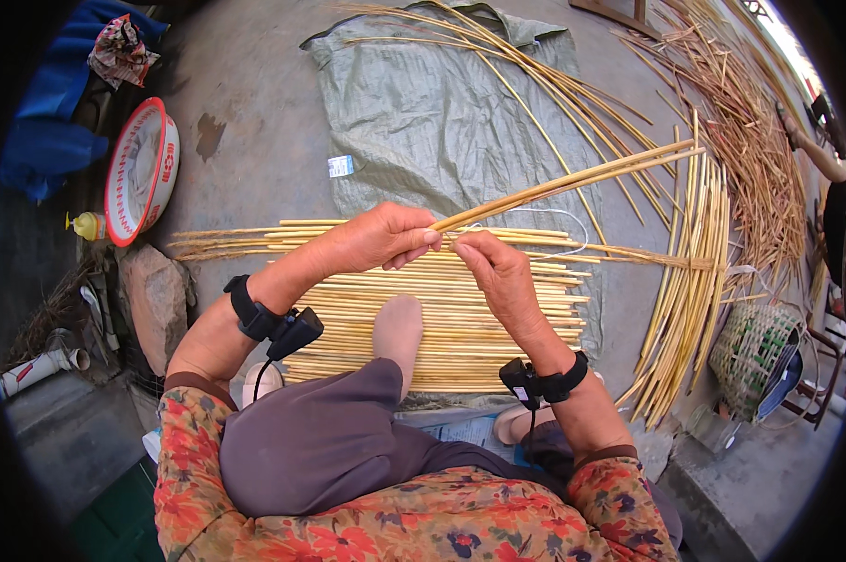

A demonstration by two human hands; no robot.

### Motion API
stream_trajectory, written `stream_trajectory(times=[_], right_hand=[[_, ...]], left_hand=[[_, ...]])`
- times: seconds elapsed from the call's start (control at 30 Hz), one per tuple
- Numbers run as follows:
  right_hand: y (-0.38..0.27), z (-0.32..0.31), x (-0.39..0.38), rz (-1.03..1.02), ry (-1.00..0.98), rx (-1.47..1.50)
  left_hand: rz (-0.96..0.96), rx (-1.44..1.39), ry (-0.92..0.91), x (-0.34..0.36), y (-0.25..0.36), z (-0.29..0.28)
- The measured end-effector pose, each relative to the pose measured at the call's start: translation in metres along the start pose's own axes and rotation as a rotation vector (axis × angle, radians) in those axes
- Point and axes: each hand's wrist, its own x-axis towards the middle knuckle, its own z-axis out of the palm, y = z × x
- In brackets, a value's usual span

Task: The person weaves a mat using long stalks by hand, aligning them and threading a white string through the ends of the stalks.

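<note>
My left hand (395, 234) is closed round the near ends of a few long tan reed stalks (573, 180), which slant up to the right. Close beside it, my right hand (498, 272) has thumb and fingers pinched together by the stalk ends; whatever is in that pinch is too small to make out. Beneath both hands lies a mat of yellow stalks (498, 328) set side by side. My foot (398, 339) rests on it. A thin white cord (573, 217) curves from near my right hand over the mat's far edge.
A grey-green tarp (414, 122) lies beyond the mat, with loose stalks (535, 70) across it. More stalks (681, 281) are bundled at right, near a woven basket (746, 351). Brown husks (742, 150) heap farther back. At left stand a red-rimmed basin (167, 164) and a stone (154, 300).
</note>
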Motion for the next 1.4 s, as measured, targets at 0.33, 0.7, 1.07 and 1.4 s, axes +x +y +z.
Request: stream_trajectory(times=[0.33,0.7,1.07,1.4], right_hand=[[-0.004,0.000,-0.009,0.050,-0.027,0.020],[-0.008,0.002,-0.010,0.074,-0.020,0.031],[0.000,0.001,-0.008,-0.038,-0.017,-0.029],[-0.011,-0.002,0.004,-0.486,0.099,-0.235]], left_hand=[[0.057,0.102,0.059,-0.004,-0.002,0.005],[0.056,0.064,0.025,-0.005,-0.002,0.007],[0.161,0.294,0.098,-0.012,0.003,0.015],[0.536,0.730,0.278,-0.024,0.004,0.020]])
